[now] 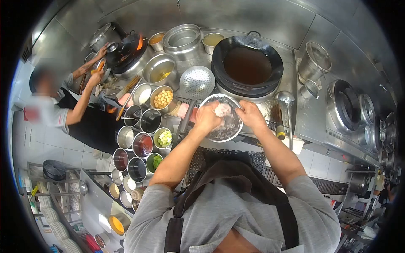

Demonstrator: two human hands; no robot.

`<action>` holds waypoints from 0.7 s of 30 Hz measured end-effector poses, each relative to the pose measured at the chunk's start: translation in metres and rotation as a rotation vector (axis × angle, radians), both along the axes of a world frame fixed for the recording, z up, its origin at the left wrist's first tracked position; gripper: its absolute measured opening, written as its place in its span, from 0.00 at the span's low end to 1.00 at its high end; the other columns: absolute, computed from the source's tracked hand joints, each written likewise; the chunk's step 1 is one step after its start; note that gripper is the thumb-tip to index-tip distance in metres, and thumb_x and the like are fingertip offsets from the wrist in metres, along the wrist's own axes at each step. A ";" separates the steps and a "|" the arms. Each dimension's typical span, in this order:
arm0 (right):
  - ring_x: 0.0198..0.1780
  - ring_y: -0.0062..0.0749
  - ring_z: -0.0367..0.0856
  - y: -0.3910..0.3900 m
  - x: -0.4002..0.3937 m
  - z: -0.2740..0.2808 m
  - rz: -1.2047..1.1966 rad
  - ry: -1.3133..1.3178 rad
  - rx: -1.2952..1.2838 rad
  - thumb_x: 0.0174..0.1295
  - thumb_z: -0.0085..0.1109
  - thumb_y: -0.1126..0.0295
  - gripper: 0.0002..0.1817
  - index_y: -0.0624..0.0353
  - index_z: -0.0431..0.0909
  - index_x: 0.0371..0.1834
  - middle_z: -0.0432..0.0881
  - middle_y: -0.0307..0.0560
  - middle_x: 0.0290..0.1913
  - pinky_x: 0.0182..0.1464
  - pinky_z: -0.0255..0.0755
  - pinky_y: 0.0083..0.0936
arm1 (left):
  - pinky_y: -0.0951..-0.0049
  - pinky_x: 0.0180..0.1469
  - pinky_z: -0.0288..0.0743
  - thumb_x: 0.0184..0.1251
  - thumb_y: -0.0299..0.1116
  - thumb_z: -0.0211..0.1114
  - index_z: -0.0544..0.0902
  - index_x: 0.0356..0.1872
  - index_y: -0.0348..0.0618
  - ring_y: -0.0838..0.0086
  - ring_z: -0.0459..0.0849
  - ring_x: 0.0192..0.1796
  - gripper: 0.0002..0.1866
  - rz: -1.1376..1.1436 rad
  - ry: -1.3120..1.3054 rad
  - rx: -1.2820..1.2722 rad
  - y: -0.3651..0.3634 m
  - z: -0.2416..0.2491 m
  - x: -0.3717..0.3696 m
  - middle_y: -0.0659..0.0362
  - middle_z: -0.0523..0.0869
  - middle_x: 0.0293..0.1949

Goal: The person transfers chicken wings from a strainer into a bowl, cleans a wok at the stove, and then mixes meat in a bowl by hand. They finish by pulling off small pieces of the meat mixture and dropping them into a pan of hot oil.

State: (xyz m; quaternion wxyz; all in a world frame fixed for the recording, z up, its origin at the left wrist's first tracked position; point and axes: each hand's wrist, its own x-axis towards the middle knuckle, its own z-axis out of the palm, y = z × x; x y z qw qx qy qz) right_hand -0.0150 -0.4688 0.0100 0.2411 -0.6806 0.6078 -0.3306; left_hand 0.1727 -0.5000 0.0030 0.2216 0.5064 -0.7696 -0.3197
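My right hand (pixel 252 114) grips the right rim of a round metal bowl (pixel 227 139), thumb at the edge. Reaching in over the left rim, my left hand (pixel 208 117) has its fingers closed around a pale, wet lump of food (pixel 222 110) that looks like raw meat. White residue streaks the inside of the bowl. Just beyond it stands a large black wok (pixel 218 50) full of brown liquid (pixel 248 65). A perforated steel strainer (pixel 197 82) lies to the upper left of the bowl, its dark handle passing beside my left hand.
Metal pots of ingredients crowd the left, including fried cubes (pixel 163 99), red sauce (pixel 143 144) and chopped greens (pixel 163 138). A ladle (pixel 285 98) rests at right. At far left a co-worker (pixel 76 114) handles another wok (pixel 126 50) over flame.
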 end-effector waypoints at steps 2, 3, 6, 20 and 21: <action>0.38 0.55 0.77 -0.001 -0.002 -0.007 -0.052 -0.113 0.202 0.52 0.54 0.66 0.13 0.68 0.71 0.28 0.76 0.62 0.33 0.41 0.68 0.42 | 0.62 0.51 0.74 0.41 0.34 0.74 0.77 0.48 0.42 0.51 0.79 0.48 0.27 -0.001 -0.140 -0.292 -0.002 0.006 0.001 0.47 0.82 0.42; 0.38 0.52 0.77 -0.003 -0.003 -0.003 -0.071 -0.147 0.227 0.51 0.55 0.65 0.14 0.68 0.70 0.27 0.76 0.62 0.32 0.41 0.68 0.40 | 0.60 0.54 0.72 0.45 0.37 0.73 0.75 0.54 0.39 0.50 0.76 0.52 0.31 -0.039 -0.219 -0.285 0.004 0.012 -0.001 0.46 0.78 0.46; 0.36 0.53 0.76 -0.007 -0.005 -0.008 -0.191 -0.066 0.079 0.51 0.55 0.65 0.14 0.68 0.70 0.26 0.76 0.62 0.31 0.40 0.67 0.40 | 0.59 0.56 0.71 0.49 0.37 0.71 0.75 0.56 0.43 0.50 0.75 0.55 0.30 -0.231 -0.263 -0.241 0.019 0.029 -0.002 0.45 0.77 0.51; 0.22 0.37 0.70 0.002 0.003 0.017 -0.030 -0.192 0.057 0.51 0.57 0.66 0.14 0.66 0.68 0.20 0.70 0.52 0.18 0.27 0.63 0.35 | 0.64 0.56 0.72 0.55 0.41 0.66 0.78 0.54 0.44 0.58 0.80 0.53 0.25 -0.424 0.035 -0.089 0.023 0.033 0.004 0.46 0.81 0.52; 0.22 0.39 0.71 0.001 0.003 0.016 -0.001 -0.191 0.021 0.51 0.58 0.66 0.14 0.66 0.68 0.21 0.71 0.53 0.18 0.28 0.64 0.36 | 0.65 0.54 0.73 0.55 0.40 0.66 0.79 0.53 0.44 0.60 0.81 0.51 0.24 -0.414 0.054 0.041 0.027 0.031 0.004 0.47 0.82 0.48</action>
